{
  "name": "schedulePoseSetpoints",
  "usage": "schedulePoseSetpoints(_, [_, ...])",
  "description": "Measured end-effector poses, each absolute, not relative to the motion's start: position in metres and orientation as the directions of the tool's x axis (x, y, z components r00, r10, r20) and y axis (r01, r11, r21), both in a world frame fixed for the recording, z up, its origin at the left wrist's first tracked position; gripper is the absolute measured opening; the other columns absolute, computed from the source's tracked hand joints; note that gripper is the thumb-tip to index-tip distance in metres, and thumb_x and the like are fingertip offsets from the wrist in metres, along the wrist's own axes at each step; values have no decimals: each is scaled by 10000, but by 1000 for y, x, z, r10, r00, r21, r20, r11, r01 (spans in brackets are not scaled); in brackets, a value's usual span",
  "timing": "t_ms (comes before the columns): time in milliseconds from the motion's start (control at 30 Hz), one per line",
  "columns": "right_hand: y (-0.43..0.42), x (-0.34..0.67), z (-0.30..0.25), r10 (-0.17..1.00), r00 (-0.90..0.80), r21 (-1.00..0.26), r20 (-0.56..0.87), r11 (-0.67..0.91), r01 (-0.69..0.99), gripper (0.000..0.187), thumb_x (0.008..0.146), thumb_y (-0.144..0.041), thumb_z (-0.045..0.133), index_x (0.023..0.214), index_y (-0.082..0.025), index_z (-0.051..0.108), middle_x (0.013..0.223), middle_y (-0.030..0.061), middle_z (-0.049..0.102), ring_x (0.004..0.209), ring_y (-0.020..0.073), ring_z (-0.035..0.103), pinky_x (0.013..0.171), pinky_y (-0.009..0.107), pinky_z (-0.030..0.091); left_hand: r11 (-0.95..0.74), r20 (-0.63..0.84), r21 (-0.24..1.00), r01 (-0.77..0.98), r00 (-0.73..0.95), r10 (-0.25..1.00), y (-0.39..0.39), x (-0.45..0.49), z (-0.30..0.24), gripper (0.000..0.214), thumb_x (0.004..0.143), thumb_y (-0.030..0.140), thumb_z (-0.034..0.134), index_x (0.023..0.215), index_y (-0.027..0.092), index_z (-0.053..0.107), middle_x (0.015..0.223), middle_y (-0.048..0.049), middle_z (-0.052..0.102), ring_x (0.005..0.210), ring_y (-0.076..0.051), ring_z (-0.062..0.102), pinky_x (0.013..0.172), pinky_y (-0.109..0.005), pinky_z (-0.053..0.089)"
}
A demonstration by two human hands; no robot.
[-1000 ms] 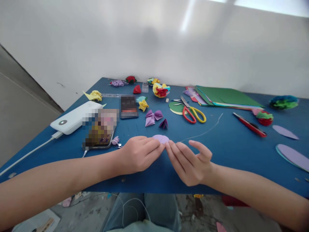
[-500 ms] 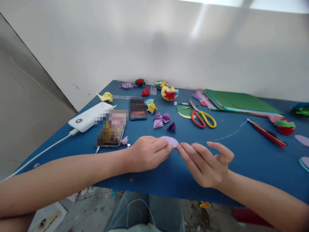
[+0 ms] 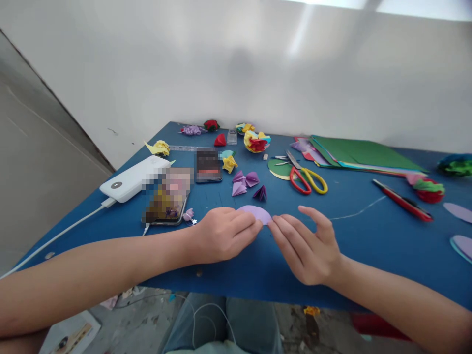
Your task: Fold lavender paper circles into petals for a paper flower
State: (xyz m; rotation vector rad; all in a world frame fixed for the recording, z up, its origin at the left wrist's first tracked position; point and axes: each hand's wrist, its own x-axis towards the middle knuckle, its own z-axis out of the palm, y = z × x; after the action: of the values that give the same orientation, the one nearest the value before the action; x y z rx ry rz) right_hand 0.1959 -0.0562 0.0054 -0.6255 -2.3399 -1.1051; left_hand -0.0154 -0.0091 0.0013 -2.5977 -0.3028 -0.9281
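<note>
A folded light purple paper piece (image 3: 258, 214), rounded along its far edge, lies between my hands just above the blue table (image 3: 368, 265). My left hand (image 3: 228, 233) is closed on its left part, with the fingers curled and pressed together. The fingertips of my right hand (image 3: 309, 246) pinch its right corner, the little finger raised away; the right thumb is hidden. Just beyond are several folded purple paper pieces (image 3: 245, 181) and a darker one (image 3: 261, 192). Scissors (image 3: 307, 178) with red and yellow handles lie past my right hand.
A white power bank (image 3: 132, 179) with a cable and two phones (image 3: 208, 166) lie at left. Paper flowers (image 3: 257, 141) line the back. Green paper sheets (image 3: 365, 155), a red-handled tool (image 3: 405, 202), a thin thread (image 3: 357, 214) and purple ovals (image 3: 459, 212) are at right.
My right little finger has shifted left, closer to the other fingers. Slightly more of the purple paper shows between my hands. The view has moved a little.
</note>
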Motion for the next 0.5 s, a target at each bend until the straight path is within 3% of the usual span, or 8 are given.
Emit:
schedulePoseSetpoints(367, [-58,198,3,196,-814,646,546,520,559,252,808,-117,465,985,-28,619,938,176,664,866,233,615,802,447,438,-904,641,-271,330,763,86,-9,-15,2,148,841,154,516,970,81,523,763,-38,610,674,-124,584,614,-244,461])
schedulePoseSetpoints(500, [-59,197,2,206,-825,664,526,507,550,252,796,-123,482,988,-31,616,943,177,664,848,229,615,791,433,443,-892,633,-303,337,771,77,-10,-15,3,144,849,162,499,967,86,531,736,-29,600,627,-113,555,550,-246,430])
